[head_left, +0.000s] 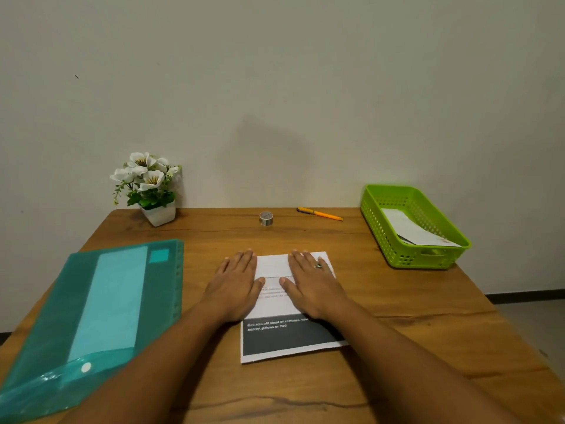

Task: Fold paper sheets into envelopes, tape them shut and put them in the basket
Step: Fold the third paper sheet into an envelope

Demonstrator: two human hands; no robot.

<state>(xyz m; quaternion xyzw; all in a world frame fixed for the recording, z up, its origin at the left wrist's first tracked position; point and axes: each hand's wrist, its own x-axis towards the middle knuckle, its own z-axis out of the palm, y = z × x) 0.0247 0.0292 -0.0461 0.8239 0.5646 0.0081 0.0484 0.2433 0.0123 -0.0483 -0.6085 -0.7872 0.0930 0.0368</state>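
Folding step: left hand [235, 286] and right hand [312, 286] flat, fingers straight, pressing paper sheet [275, 304], gripping nothing; next likely fold again, then tape roll [266, 218]

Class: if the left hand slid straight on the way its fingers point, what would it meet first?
Probably the tape roll; the left hand aims roughly at it, though the alignment is uncertain.

Seen from one wide-angle head-worn camera only, set above the near edge of the worktop [214, 234] and tilted forward and down. Faces squarely toward the back wall [275, 87], taking up the upper half of the frame. Near enough to catch the left hand [235, 286] and right hand [315, 286] close to mid-frame, reaching in from the bottom edge.
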